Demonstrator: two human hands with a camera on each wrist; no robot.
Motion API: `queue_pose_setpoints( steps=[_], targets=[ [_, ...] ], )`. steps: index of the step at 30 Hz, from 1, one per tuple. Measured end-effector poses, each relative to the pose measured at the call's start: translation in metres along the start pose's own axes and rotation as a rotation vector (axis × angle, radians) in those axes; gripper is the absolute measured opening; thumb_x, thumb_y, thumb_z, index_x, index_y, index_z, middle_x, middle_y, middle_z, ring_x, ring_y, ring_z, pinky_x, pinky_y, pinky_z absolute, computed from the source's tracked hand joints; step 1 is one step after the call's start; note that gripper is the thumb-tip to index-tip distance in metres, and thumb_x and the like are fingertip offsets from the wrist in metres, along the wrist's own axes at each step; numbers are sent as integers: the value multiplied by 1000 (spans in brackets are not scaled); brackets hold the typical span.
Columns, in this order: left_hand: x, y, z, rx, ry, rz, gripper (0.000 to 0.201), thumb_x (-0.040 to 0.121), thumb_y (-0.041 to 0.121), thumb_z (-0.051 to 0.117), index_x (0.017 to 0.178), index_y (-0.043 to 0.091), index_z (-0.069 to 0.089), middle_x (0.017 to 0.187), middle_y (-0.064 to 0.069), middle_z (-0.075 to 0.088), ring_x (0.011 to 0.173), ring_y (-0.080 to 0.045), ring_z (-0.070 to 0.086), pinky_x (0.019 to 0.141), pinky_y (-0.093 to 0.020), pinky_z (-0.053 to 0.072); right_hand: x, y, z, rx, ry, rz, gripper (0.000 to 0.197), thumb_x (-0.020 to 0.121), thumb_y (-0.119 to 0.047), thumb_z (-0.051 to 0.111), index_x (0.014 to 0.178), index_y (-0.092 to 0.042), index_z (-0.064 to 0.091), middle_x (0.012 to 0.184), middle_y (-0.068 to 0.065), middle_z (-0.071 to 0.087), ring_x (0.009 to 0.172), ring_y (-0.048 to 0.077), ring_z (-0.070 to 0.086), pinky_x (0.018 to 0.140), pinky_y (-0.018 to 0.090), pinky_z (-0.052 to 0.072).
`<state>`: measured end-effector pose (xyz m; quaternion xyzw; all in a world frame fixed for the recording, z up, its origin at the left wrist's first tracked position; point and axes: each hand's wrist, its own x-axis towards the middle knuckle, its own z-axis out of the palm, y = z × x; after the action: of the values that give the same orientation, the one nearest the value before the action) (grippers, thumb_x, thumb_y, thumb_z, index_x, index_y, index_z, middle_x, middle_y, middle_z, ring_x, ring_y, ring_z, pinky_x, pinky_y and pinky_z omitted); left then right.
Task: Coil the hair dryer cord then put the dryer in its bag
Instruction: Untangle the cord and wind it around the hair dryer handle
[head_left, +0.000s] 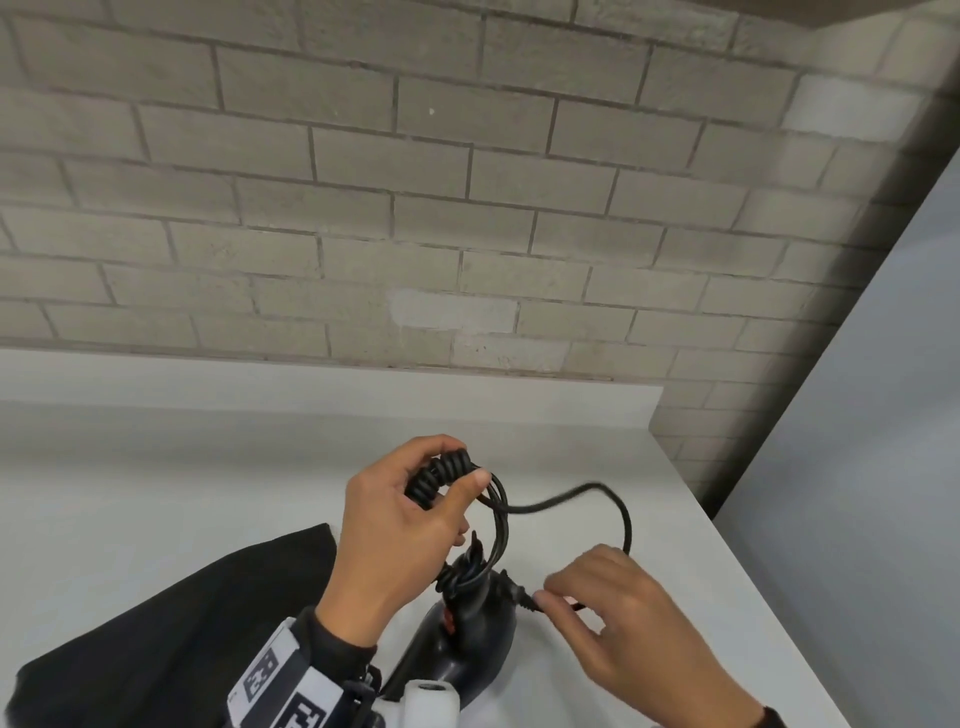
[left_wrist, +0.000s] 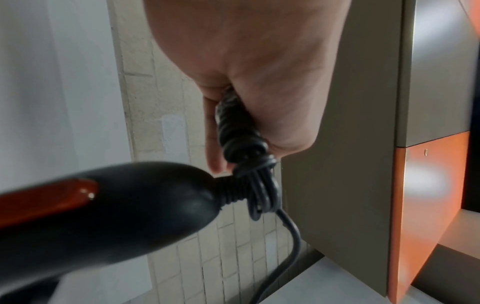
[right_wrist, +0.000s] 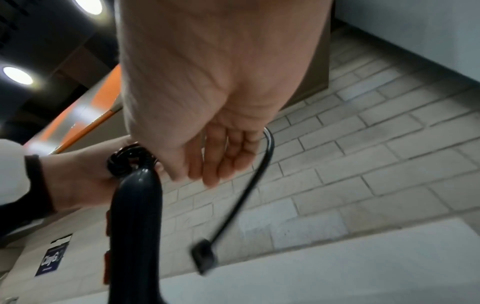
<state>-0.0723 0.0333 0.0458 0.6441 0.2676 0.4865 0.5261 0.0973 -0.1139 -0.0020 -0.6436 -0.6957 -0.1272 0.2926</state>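
Note:
The black hair dryer (head_left: 467, 639) with a red switch stands on the white counter (head_left: 156, 467), handle up. My left hand (head_left: 395, 525) grips a tight bundle of coiled cord (head_left: 441, 475) just above the handle; the bundle (left_wrist: 233, 127) leads down to the dryer (left_wrist: 103, 205). A loose length of cord (head_left: 597, 488) arcs right and drops behind my right hand (head_left: 613, 608). The plug (right_wrist: 203, 256) dangles below that hand. The cord (right_wrist: 249, 185) bends round the outer edge of the right fingers (right_wrist: 207, 164), which look fairly straight; no grip shows. The black bag (head_left: 171, 639) lies flat at the left.
A grey brick wall (head_left: 415, 208) backs the counter. The counter's right edge (head_left: 753, 582) runs diagonally close to my right hand, with a grey panel (head_left: 857, 467) beyond it. Bare counter stretches behind the hands and to the left.

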Motion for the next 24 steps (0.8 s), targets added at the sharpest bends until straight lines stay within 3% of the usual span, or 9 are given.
queue_pose_setpoints(
  steps=[2,5,8,11,13,16,20,22,24],
  targets=[
    [-2,0,2,7,-4,8,22,78,12,83,91,26,73,76,0,71,52,-30,65,53,-32,59,1,-8,4,43,230,-40,15,88,-20,69,77,-10,64,75,0,59,74,16,52,72,24,45],
    [-3,0,5,29,-8,37,24,77,13,84,90,30,73,75,1,70,54,-30,65,54,-32,59,13,-25,1,-20,543,63,27,79,-23,73,93,-11,53,84,8,54,88,14,48,88,16,37],
    [-4,1,5,73,-21,76,24,78,15,83,89,34,72,74,3,70,54,-27,66,58,-40,61,24,-30,-3,164,399,127,30,85,-28,66,109,-16,54,106,-1,52,102,1,50,92,9,37],
    [-4,0,1,111,-18,95,26,79,19,83,92,38,69,74,6,70,53,-26,65,61,-45,61,30,-27,-13,379,181,116,12,91,-27,62,103,-24,62,90,-19,60,76,-3,57,70,9,43],
    [-4,-1,-2,141,-26,114,24,78,26,82,94,37,70,75,9,69,52,-25,62,59,-44,59,36,-28,-27,375,164,68,12,91,-25,63,100,-19,68,82,-14,62,68,1,55,64,10,42],
    [-7,0,-2,186,-83,189,21,78,37,80,97,34,71,77,14,70,50,-19,58,56,-29,54,51,-29,-52,263,211,-27,13,91,-19,64,93,-9,72,78,-6,62,68,1,51,65,13,42],
    [-10,4,-1,162,-188,363,30,88,53,66,102,27,72,80,16,70,58,-9,63,57,-19,50,74,-33,-72,293,269,18,10,91,-21,68,89,-12,73,73,-10,62,63,4,51,62,12,41],
    [-9,5,-4,159,-233,421,37,84,58,68,104,27,71,82,15,69,54,-9,61,54,-19,49,83,-37,-72,399,256,84,9,89,-23,68,88,-16,73,71,-11,64,61,9,55,61,15,44],
    [-8,7,-6,160,-270,458,37,75,51,80,103,29,70,85,13,69,46,-14,57,47,-28,50,90,-38,-68,533,225,177,9,88,-27,66,86,-21,73,71,-6,67,63,16,60,61,23,50]
  ],
)
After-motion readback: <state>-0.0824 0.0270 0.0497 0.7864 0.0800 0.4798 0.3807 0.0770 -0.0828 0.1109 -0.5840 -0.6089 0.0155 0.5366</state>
